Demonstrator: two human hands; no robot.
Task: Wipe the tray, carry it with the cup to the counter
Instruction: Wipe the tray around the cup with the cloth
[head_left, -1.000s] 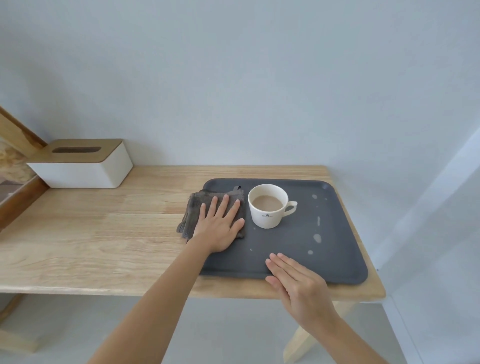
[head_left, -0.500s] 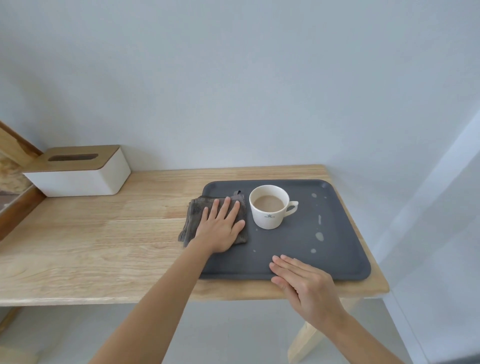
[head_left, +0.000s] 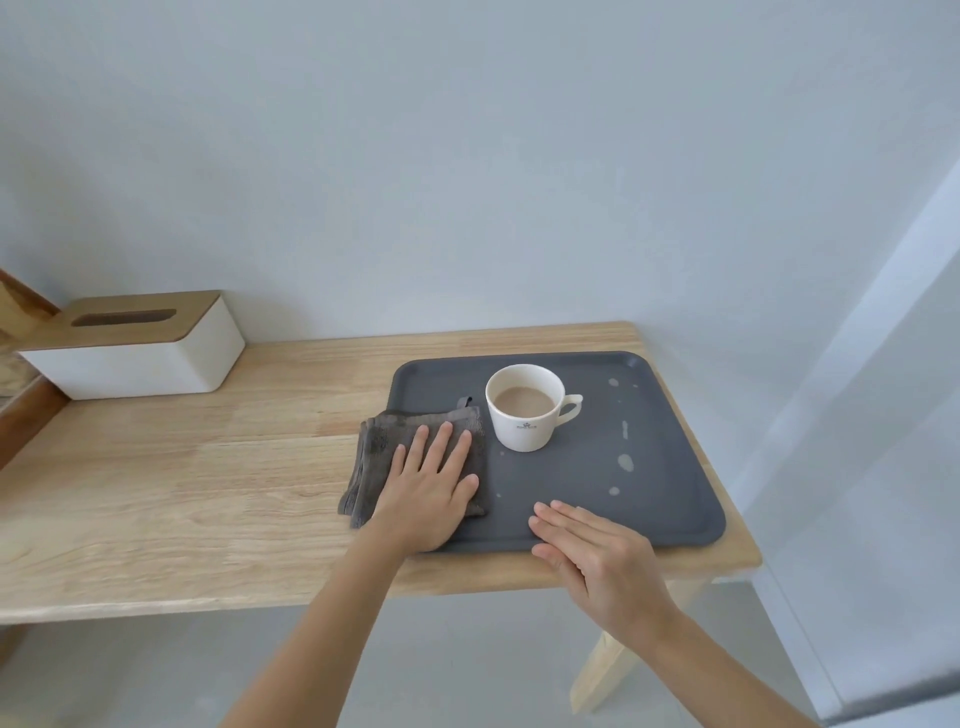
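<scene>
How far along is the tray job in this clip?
Done: nothing yet; pale spills still dot the right side of the tray. In hand: the left hand lies flat on the grey cloth, half on the tray's left edge; the right hand is open at the near rim. Left: wipe the spills, then carry tray and full cup to the counter.

There is just one camera, worn on the person's head, and it looks forward and down from close above the near edge of the wooden table, facing the pale wall behind it, with both arms reaching in from the bottom.
</scene>
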